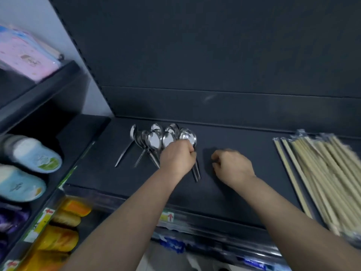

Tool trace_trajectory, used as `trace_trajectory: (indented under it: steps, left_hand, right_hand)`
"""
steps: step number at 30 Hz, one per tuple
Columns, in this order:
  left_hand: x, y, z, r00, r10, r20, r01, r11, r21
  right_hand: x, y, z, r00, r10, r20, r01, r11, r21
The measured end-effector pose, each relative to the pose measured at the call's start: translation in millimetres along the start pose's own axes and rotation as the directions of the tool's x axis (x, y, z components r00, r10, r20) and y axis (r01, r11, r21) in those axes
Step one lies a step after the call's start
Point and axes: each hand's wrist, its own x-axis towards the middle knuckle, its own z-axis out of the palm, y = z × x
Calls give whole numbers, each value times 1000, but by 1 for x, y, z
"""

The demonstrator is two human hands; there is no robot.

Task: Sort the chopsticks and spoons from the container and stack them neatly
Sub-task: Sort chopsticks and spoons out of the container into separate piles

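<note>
Left hand (178, 158) pinches shiny steel spoons (188, 136) at their necks, toward dark shelf's (230, 194) back edge; stiff, slick, best gripped mid-handle; right hand (232, 167) curled, seemingly empty; wrapped pale bamboo chopsticks (322, 173) at right edge.

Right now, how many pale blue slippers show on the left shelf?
2: upper slipper, and lower slipper just below it. Others may be hidden past the left edge.

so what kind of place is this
Probably a shop: dark display shelf with labels on its edge, slippers stocked alongside, spoons and wrapped chopsticks in bulk.
</note>
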Motion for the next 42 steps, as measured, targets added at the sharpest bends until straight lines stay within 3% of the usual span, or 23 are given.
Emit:
trace_trajectory:
  steps: [7,13,19,24,29,34,38,42]
  left_hand:
    - [-1,83,21,953,242,183,-263,960,100]
    - [-24,199,45,875,444,191,-459,887,40]
    - [-69,333,96,811,547,208,-552,833,-41]
    - [-104,440,127,795,586,159,-563,809,-165]
    - [-120,510,146,785,613,92,-592,785,-182]
    - [-113,557,168,749,637,182,-640,767,-51]
    - [-98,572,188,751,590,298,-619,786,4]
    - [-75,583,201,761,568,314,-604,797,19]
  right_hand:
    - [-55,68,-32,984,119,-130,-139,977,-160]
    - [-107,157,-74,912,274,-305,-315,944,-95]
    - [-181,282,-117,821,359,-445,-460,877,-141]
    - [-237,383,-149,735,406,-543,-527,846,-81]
    - [-270,457,-163,736,514,-440,-591,805,-49]
    - [-269,493,-166,744,585,-321,-576,806,136]
    - [-252,512,-177,760,609,-226,-594,793,139]
    - [-219,526,-176,766,633,-112,-626,774,97]
